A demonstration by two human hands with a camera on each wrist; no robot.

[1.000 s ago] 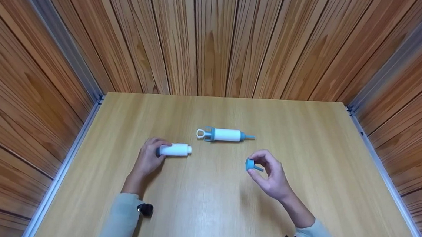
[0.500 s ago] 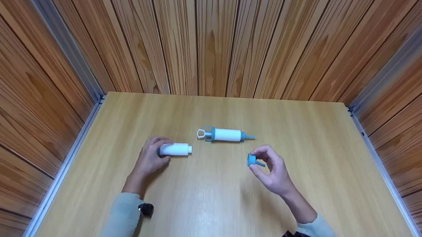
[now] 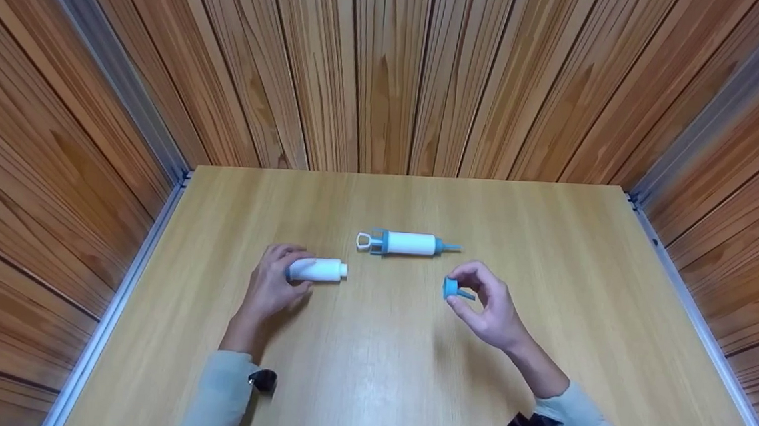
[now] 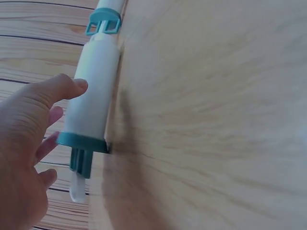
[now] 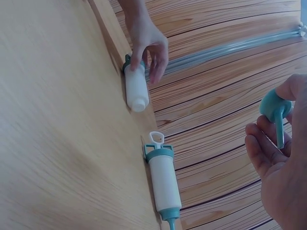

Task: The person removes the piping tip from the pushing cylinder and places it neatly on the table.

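A white syringe barrel without a nozzle [image 3: 317, 270] lies on the table, with its teal flange and plunger end at the left. My left hand [image 3: 274, 282] spans this barrel, thumb over its near side and the other fingers loosely bent along the far side. In the left wrist view, the thumb tip overlaps the barrel [image 4: 93, 91], while the other fingertips sit at its edge. My right hand [image 3: 494, 314] pinches a teal nozzle cap [image 3: 450, 288] between thumb and fingertips, raised over the table. The slim spout of the cap [image 5: 279, 129] points away from the barrel, towards the palm.
A second syringe [image 3: 412, 243], with its teal nozzle fitted and white handle at the left, lies behind the barrel. Wood-plank walls [image 3: 389, 73] rise behind the table [image 3: 369, 359] and at both sides, with metal rails [image 3: 111, 321] along the side edges.
My left hand has shifted right along the barrel, which stays in place. My right hand has risen slightly and moved a little away from me with the cap, then stayed nearly still.
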